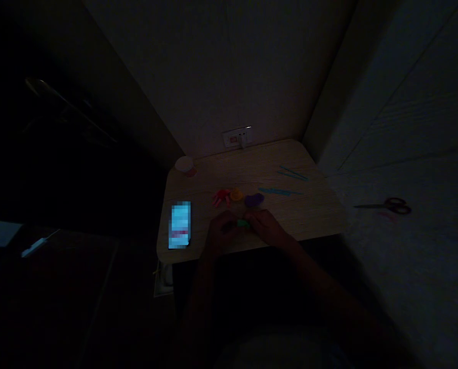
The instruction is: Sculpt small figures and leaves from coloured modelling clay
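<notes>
Near the front edge of the small wooden table point(209, 238), both hands come together around a small green piece point(243, 223) that looks like modelling clay. The fingers of my left hand point(222, 229) are curled against its left end. My right hand point(264, 224) pinches it from the right. Just beyond the hands lie a red piece point(222, 194) with pink finger-like strips, a yellow-orange lump point(236, 195) and a purple lump point(254, 200). Dim light hides the finer detail of the fingers and the green piece.
A lit phone point(180, 225) lies at the table's left. Behind it stands a pale round tub point(185, 164). Blue-green thin tools point(278, 191) and thin sticks point(292, 173) lie at the right. A wall socket point(237, 137) is behind. Scissors point(396, 206) rest on the pale surface at right.
</notes>
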`<act>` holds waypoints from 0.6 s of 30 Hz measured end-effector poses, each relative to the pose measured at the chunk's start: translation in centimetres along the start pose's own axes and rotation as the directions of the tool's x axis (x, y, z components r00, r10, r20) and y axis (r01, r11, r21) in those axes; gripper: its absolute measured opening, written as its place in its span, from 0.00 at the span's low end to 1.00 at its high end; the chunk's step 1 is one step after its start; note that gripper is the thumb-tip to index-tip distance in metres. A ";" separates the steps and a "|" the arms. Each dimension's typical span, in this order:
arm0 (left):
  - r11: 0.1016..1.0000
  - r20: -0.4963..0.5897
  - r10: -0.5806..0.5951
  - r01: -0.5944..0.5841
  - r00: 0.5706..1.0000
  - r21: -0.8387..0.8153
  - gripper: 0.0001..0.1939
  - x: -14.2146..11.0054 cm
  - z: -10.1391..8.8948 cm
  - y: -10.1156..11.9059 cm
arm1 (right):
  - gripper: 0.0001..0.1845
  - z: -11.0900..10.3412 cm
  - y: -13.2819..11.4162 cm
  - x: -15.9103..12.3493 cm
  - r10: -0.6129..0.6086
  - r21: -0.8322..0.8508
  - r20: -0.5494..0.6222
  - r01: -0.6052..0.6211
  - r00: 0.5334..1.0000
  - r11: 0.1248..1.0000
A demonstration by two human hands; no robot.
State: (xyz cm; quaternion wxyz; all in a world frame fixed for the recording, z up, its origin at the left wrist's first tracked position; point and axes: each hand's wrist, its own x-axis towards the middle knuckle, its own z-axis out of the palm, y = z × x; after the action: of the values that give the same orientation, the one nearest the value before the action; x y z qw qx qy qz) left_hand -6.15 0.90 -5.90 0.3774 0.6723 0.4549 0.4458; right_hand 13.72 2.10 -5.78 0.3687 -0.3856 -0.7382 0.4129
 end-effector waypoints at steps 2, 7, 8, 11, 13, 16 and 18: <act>1.000 -0.011 0.020 -0.020 1.000 0.012 0.15 0.0 0.0 0.0 | 0.33 -0.1 0.0 -0.1 -0.009 0.015 0.026 0.008 1.000 1.000; 0.999 0.036 0.017 -0.016 0.999 -0.048 0.16 0.1 -0.1 0.0 | 0.22 -0.2 0.0 -0.2 -0.045 0.029 0.046 0.044 0.998 0.999; 0.998 0.048 0.031 -0.029 0.998 -0.048 0.16 0.1 -0.1 0.0 | 0.21 -0.2 0.0 -0.2 -0.044 0.013 0.049 0.044 0.998 0.999; 0.998 0.053 0.062 -0.060 0.997 -0.036 0.13 0.2 -0.2 0.1 | 0.19 0.0 0.1 -0.1 -0.020 0.001 0.054 0.020 0.998 1.000; 0.998 0.028 0.039 -0.038 0.999 -0.049 0.14 0.1 -0.2 0.1 | 0.18 0.1 0.1 -0.1 -0.002 0.025 0.048 0.001 0.999 1.000; 0.996 0.010 -0.028 0.028 1.000 -0.086 0.16 0.0 -0.3 0.0 | 0.17 0.1 0.2 -0.1 0.020 0.039 0.025 -0.021 0.999 0.999; 0.990 0.039 -0.043 0.048 0.998 -0.134 0.21 0.0 -0.5 -0.1 | 0.18 0.1 0.4 0.0 0.031 0.038 0.001 -0.031 1.000 0.999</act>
State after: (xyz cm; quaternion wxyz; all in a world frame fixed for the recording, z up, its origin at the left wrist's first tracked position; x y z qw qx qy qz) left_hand -6.65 1.00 -5.83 0.4403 0.6425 0.4322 0.4545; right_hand 13.77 2.18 -6.14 0.3695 -0.3898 -0.7241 0.4326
